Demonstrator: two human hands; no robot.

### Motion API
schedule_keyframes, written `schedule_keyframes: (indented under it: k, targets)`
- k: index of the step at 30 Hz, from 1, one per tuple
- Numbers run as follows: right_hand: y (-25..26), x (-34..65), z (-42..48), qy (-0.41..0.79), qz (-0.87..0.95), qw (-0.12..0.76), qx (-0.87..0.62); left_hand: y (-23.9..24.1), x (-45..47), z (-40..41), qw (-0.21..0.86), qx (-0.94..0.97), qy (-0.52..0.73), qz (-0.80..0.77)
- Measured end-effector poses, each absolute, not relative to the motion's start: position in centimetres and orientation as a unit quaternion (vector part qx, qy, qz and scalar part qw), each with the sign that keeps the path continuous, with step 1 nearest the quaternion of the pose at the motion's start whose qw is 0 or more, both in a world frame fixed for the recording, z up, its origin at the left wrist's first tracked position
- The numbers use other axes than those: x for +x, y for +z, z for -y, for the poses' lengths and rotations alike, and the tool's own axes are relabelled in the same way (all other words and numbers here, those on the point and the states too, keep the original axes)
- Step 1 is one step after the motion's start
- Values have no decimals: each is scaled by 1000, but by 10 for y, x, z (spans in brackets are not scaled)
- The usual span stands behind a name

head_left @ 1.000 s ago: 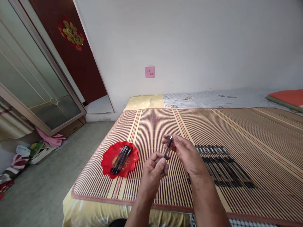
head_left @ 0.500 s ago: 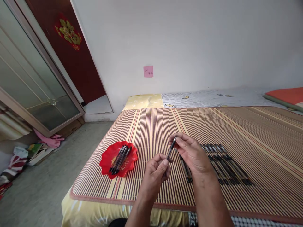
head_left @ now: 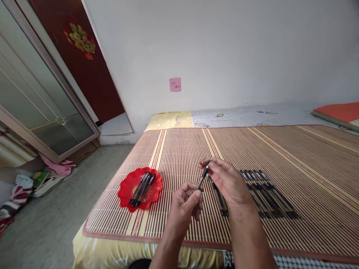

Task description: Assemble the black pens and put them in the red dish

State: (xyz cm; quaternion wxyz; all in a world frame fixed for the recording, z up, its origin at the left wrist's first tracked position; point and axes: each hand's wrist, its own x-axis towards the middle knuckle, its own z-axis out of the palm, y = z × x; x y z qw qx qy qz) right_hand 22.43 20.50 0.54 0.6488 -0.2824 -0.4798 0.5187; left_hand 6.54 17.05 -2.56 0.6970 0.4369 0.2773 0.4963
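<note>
My left hand is closed around the lower part of a dark pen, which slants up and to the right. At its upper end, the thumb and fingers of my right hand pinch the silvery tip. A pen lies on the mat below my right hand, partly covered by it. Further right, several black-capped pens lie side by side in a row, some partly behind my right forearm. Several more pens rest in a red scalloped dish to the left.
A striped bamboo mat covers the bed. A folded orange cloth lies at the far right. A pink note is stuck on the wall. Left of the bed are a concrete floor and a glass-panelled door.
Both hands stay in nearly the same place on the pen. The fingers have shifted slightly, and a little less of the tip shows at my right fingers.
</note>
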Motion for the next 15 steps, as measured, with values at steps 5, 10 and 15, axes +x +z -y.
schedule_keyframes:
  k: [5, 10, 15]
  targets:
    - [1, 225, -209, 512, 468, 654, -302, -28, 65, -172, 697, 437, 498, -274]
    - [3, 226, -208, 523, 477, 649, -278, -29, 65, -172, 698, 435, 500, -271]
    - [6, 228, -205, 507, 503, 632, -302, -29, 65, -172, 700, 437, 499, -267]
